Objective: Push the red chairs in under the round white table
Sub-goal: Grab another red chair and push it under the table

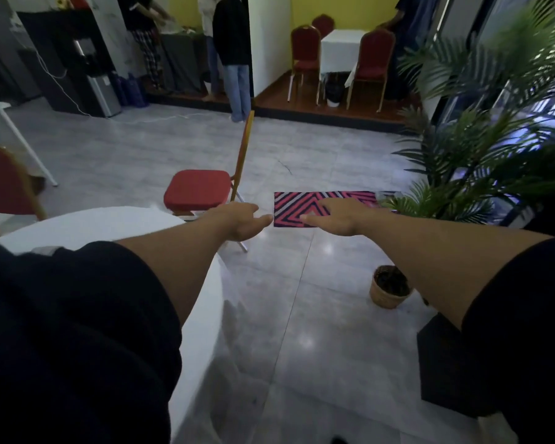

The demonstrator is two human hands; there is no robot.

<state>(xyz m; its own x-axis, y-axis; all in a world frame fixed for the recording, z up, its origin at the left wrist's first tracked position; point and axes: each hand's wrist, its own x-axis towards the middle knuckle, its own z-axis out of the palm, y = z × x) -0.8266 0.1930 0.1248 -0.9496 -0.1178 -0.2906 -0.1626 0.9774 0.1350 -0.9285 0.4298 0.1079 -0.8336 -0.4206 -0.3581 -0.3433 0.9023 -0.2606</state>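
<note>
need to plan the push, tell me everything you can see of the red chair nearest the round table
The red chair is seen side-on, its thick red padded seat facing the round white table and its thin backrest, edged in a gold-coloured frame, rising upright on the far side. The pale legs stand on the grey tiled floor; they are partly hidden. The seat is bare. The chair stands pulled out, its seat beyond the table's rim. The left hand reaches out towards it, open, but no contact shows.
</note>
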